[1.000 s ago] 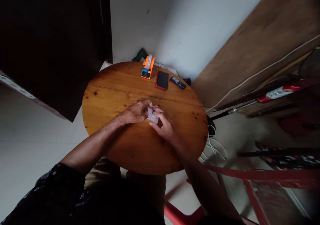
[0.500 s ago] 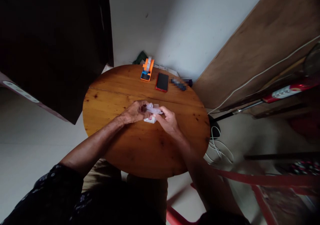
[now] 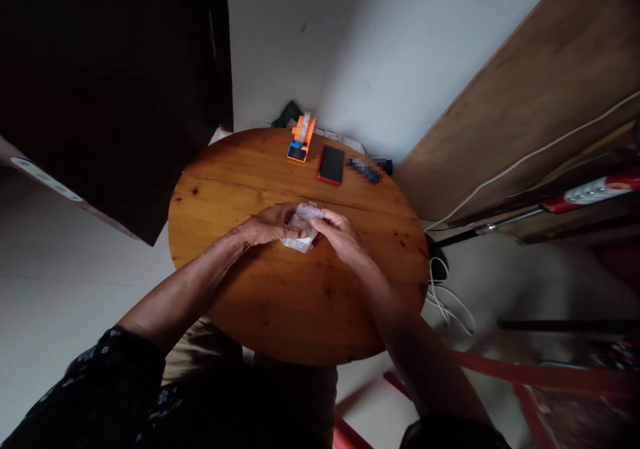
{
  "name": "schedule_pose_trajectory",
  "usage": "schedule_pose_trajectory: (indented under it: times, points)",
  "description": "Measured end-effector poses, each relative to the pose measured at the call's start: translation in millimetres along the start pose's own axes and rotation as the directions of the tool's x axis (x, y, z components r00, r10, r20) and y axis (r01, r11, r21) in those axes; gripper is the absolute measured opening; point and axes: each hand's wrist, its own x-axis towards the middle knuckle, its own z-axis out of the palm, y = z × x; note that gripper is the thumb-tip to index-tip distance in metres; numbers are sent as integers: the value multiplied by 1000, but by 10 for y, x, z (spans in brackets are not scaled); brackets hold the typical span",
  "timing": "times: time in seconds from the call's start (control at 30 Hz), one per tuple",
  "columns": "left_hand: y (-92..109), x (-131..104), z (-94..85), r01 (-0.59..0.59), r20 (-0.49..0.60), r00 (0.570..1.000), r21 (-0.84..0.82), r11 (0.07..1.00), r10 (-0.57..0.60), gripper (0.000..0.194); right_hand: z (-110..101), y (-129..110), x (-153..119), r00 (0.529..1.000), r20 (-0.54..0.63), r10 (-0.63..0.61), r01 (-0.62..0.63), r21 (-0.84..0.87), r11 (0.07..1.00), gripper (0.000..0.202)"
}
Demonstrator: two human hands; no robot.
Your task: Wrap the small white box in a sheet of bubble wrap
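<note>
A small whitish package in crinkled, see-through plastic wrap (image 3: pixel 301 241) is between my two hands, over the middle of the round wooden table (image 3: pixel 300 309). My left hand (image 3: pixel 273 224) is closed on its left side, thumb lying across the front. From the right, my right hand (image 3: pixel 339 233) pinches the plastic between thumb and fingers. What lies inside the wrap is too blurred to name, and my fingers hide part of it.
Along the table's far edge stand an orange and blue tape dispenser (image 3: pixel 301 139), a red-rimmed phone (image 3: pixel 331 165) and a blurred dark object (image 3: pixel 367 169). A wall (image 3: pixel 360 56) rises behind. White cable (image 3: pixel 450 302) and a red chair (image 3: pixel 530 369) are at right.
The loose plastic that was bunched up between my hands now lies flatter over the package. My left thumb has come forward across it. The view has shifted slightly.
</note>
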Motion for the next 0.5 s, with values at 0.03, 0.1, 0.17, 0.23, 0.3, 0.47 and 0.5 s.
schedule_pose_trajectory:
  times: [0.03,0.1,0.17,0.23,0.3,0.47,0.5]
  points:
    - [-22,15,0,3,-13,1000,-35,999,-4,55,-1,0,1,1000,-2,-31,31,-26,999,30]
    - [-52,35,-3,14,-42,999,-61,998,-17,57,11,12,-6,996,-22,-90,88,-84,993,29]
    - [-62,42,-5,24,-75,997,-61,998,-29,57,33,37,-23,990,-59,-131,125,-107,986,32]
    - [-59,40,-4,28,-110,993,-43,999,-33,57,44,61,-50,985,-78,-157,147,-114,982,35]
    - [-53,35,-1,30,-143,989,-19,999,-32,56,31,76,-79,983,-51,-174,166,-135,977,38]
    - [-56,39,2,41,-167,985,-41,998,-47,55,-41,94,-102,977,94,-191,200,-110,974,44]
    - [-59,40,-3,38,-172,984,-42,998,-44,54,-46,97,-96,978,96,-184,194,-102,976,45]
